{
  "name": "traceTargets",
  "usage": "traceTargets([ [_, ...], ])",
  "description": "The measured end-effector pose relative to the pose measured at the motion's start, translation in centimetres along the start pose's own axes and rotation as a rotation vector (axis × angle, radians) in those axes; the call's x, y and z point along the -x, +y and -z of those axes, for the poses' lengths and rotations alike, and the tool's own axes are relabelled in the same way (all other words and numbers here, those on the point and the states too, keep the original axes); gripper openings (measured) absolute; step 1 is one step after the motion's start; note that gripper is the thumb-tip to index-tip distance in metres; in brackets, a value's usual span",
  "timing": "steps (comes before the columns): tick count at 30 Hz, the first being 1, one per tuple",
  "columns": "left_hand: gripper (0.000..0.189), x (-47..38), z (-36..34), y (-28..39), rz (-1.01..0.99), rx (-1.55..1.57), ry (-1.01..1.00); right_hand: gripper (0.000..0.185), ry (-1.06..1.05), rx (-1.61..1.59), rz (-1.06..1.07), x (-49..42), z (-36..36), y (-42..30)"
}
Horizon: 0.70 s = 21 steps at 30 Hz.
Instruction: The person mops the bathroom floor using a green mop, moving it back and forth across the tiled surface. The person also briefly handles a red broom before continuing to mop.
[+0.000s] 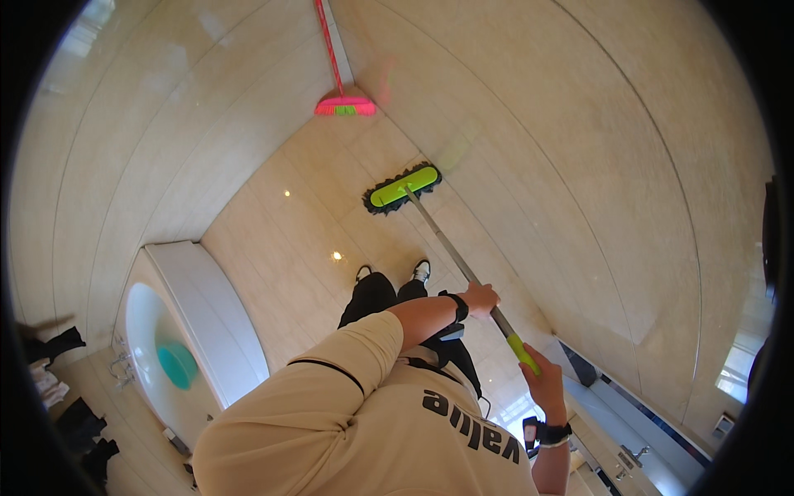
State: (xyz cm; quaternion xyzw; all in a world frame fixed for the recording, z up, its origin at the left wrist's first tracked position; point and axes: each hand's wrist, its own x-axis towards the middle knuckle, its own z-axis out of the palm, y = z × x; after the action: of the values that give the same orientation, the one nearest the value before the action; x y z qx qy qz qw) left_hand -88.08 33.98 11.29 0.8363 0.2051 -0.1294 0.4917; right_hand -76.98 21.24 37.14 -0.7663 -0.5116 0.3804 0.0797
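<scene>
My left hand wraps around the grey metal pole of a flat dust mop, partway along its length. At the pole's near end my right hand grips the lime-green handle sleeve. The mop's head has a lime-green plate with a dark shaggy fringe. It lies on the beige tiled floor, ahead of my shoes and close to the right wall. Both wrists carry dark bands.
A pink broom with a red handle stands in the far corner. On the left, a white bathtub holds a teal basin. Dark clothes hang at lower left. A counter with a faucet is at lower right.
</scene>
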Motion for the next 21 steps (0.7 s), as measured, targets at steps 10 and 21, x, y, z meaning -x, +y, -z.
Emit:
traceTargets([
  [10,0.029,4.4,7.5,-14.0,0.088,0.045,0.424,0.038,0.004,-0.048,0.275,-12.7,-5.3,-6.4],
  [21,0.042,10.3,2.9,-15.6,0.377,-0.127,0.393,0.047,-0.149,0.134,0.211,-11.5,-13.8,-5.3],
])
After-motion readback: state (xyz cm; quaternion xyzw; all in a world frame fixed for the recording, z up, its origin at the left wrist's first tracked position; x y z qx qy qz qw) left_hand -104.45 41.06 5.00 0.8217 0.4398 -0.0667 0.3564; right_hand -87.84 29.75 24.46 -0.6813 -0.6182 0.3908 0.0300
